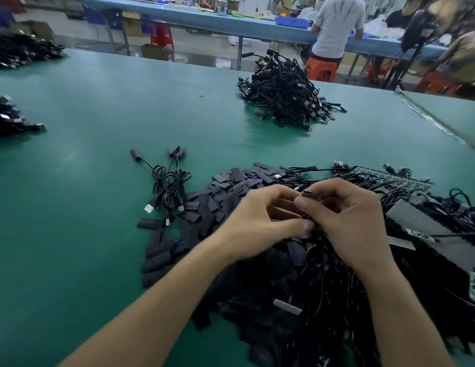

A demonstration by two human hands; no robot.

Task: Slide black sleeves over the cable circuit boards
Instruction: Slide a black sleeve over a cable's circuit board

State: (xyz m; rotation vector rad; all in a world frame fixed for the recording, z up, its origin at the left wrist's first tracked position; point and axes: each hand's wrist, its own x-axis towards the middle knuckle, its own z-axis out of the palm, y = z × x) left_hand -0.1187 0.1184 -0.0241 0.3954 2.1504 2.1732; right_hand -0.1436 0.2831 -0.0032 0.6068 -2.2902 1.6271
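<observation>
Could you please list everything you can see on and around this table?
table: one, green, foreground
sleeves: many, black, heaped under hands
sleeved cables: few, black, left of sleeves
cable heap: one, black, far centre
cable piles: two, black, left edge
board panel: one, green, far right
bench: one, blue, behind
person: one, white shirt, at bench
board: one, small, between hands
left hand: one, pinching board
right hand: one, pinching board
</observation>
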